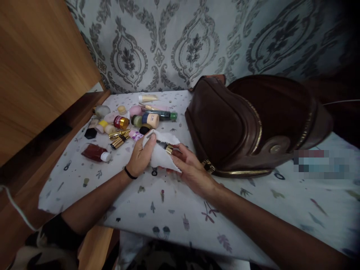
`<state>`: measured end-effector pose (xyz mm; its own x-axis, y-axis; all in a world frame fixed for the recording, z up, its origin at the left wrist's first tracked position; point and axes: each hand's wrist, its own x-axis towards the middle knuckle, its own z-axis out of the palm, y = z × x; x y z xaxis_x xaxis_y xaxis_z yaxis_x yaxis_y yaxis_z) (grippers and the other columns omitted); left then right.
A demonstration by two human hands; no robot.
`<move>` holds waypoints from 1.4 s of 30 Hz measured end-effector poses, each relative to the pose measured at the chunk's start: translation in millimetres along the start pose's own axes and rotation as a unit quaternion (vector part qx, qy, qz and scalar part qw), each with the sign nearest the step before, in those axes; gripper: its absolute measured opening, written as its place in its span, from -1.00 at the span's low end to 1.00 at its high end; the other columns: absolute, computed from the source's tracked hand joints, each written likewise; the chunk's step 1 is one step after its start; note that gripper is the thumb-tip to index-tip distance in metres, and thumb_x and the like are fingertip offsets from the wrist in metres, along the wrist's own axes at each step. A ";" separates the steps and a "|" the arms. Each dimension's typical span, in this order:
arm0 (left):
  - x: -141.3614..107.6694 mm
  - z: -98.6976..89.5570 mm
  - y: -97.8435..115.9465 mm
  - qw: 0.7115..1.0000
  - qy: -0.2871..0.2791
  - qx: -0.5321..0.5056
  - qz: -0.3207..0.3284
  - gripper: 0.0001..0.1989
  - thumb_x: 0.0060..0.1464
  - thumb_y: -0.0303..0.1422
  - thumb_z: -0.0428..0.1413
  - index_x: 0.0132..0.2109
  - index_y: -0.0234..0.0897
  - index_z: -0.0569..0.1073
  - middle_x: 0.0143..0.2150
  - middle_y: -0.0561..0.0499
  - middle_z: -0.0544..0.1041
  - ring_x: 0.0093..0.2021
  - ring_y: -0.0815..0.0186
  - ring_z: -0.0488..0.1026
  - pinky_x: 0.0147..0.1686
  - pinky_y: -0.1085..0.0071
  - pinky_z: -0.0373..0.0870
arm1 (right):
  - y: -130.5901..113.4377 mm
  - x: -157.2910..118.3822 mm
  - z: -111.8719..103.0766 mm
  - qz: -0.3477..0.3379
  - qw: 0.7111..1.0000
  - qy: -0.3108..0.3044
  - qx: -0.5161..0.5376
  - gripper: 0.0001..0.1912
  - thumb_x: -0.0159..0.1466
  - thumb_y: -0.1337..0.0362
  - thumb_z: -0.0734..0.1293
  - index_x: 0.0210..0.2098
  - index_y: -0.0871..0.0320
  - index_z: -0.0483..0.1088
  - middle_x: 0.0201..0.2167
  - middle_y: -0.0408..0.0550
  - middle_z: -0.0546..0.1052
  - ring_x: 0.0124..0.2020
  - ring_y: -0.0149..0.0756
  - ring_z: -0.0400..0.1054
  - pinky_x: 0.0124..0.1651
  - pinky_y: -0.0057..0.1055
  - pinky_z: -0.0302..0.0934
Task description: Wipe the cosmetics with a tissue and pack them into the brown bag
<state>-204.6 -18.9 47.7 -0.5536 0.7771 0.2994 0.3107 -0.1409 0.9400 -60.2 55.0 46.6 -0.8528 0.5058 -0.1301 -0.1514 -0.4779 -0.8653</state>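
Note:
A white cloth (162, 157) is held between my two hands, above the patterned sheet. On it lies a dark, slim cosmetic item with a gold band (168, 148), partly wrapped. My left hand (141, 154) grips the cloth, its thumb pressed on top near the item's dark end. The fingers of my right hand (189, 168) close round the cloth's right side at the gold end. Just beyond my left hand are gold tubes (119, 139), a purple-and-white item (135, 135) and a round black item (145, 129).
A large brown leather bag (225, 123) stands at the right. Several jars, a green-capped tube (163, 114) and a cream tube (148, 98) lie at the back left. A red bottle (95, 152) lies nearer. Wooden furniture (47, 67) borders the left; patterned wallpaper is behind.

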 end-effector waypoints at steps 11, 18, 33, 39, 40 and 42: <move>3.5 -8.0 8.9 0.960 -0.133 0.124 0.212 -0.39 0.01 0.08 0.21 0.07 -0.23 0.41 -0.03 -0.12 0.48 -0.01 0.10 0.42 0.00 0.21 0.35 | -2.4 5.1 -1.8 0.046 0.992 0.026 0.111 -0.61 0.14 -0.03 0.42 -0.20 0.10 0.36 -0.44 -0.14 0.55 -0.49 -0.31 0.42 -0.41 -0.39 0.28; -0.8 -7.8 6.4 0.979 -0.076 0.111 0.156 -0.71 0.27 -0.12 0.03 -0.07 -0.23 0.43 -0.17 -0.02 0.48 -0.17 0.26 0.41 -0.12 0.34 0.34 | 1.9 3.5 -1.5 0.000 0.999 -0.013 0.045 -0.53 0.10 -0.07 0.48 -0.20 0.06 0.31 -0.45 -0.25 0.47 -0.52 -0.40 0.42 -0.49 -0.49 0.22; 6.3 -11.5 -0.1 0.989 0.088 0.119 0.006 -0.40 0.18 0.18 -0.07 -0.25 -0.29 0.50 -0.28 -0.11 0.55 -0.24 0.19 0.45 -0.21 0.29 0.39 | 6.3 5.4 -3.0 -0.033 0.997 -0.047 0.047 -0.43 0.12 -0.02 0.48 -0.02 0.03 0.21 -0.47 -0.24 0.52 -0.55 -0.37 0.45 -0.54 -0.51 0.15; 7.3 -12.4 4.2 0.987 -0.051 0.105 0.114 -0.43 0.21 0.11 -0.05 -0.01 -0.29 0.49 -0.07 -0.15 0.56 -0.03 0.12 0.47 0.01 0.24 0.37 | 2.6 8.4 -6.6 0.018 0.991 -0.065 0.113 -0.53 0.17 -0.13 0.40 -0.24 0.09 0.22 -0.55 -0.25 0.48 -0.63 -0.44 0.35 -0.60 -0.55 0.11; 7.1 -11.8 5.6 0.978 -0.094 0.109 0.151 -0.43 0.15 0.09 0.04 0.07 -0.28 0.46 0.01 -0.16 0.53 0.03 0.10 0.45 0.07 0.22 0.34 | 2.2 9.1 -7.3 0.027 0.990 -0.066 0.120 -0.56 0.20 -0.12 0.37 -0.25 0.10 0.23 -0.57 -0.25 0.47 -0.65 -0.45 0.32 -0.60 -0.55 0.10; 6.3 -10.5 7.0 0.964 -0.130 0.125 0.194 -0.37 0.02 0.02 0.22 0.14 -0.26 0.40 0.06 -0.15 0.49 0.06 0.10 0.43 0.08 0.22 0.33 | 1.7 10.1 -8.1 0.054 0.989 -0.073 0.117 -0.59 0.27 -0.13 0.29 -0.26 0.12 0.27 -0.59 -0.22 0.46 -0.65 -0.46 0.29 -0.61 -0.55 0.10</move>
<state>-214.0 -21.4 57.8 -0.1555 0.8274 0.5396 0.6500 -0.3257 0.6866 -65.1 65.1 39.9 -0.9307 0.3421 -0.1293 -0.1532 -0.6856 -0.7116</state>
